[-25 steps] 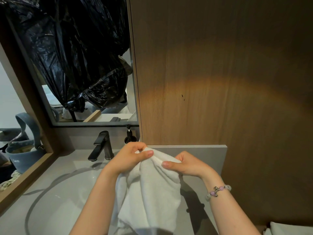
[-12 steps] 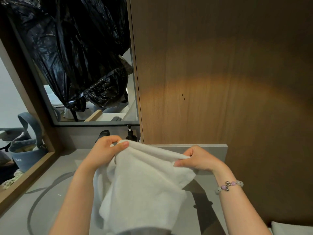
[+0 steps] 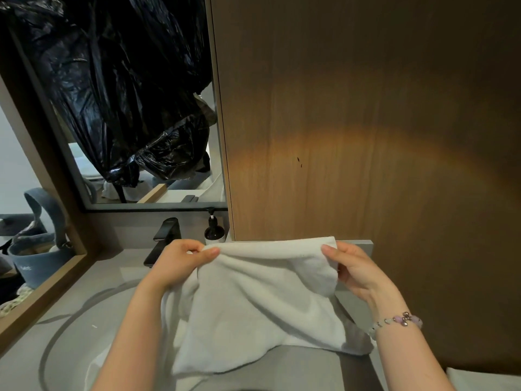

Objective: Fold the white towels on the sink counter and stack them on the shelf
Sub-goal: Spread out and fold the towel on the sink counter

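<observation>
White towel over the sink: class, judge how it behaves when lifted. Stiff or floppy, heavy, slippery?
Probably floppy: the white towel sags between left hand and right hand. Likely light: fingertip pinches hold it. Its fuzzy surface probably resists slipping.

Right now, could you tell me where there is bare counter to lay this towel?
The counter is bare on the left, between the wooden ledge and the basin rim. Faucet and soap dispenser crowd the back; left hand and right hand hold the towel over the right.
</observation>
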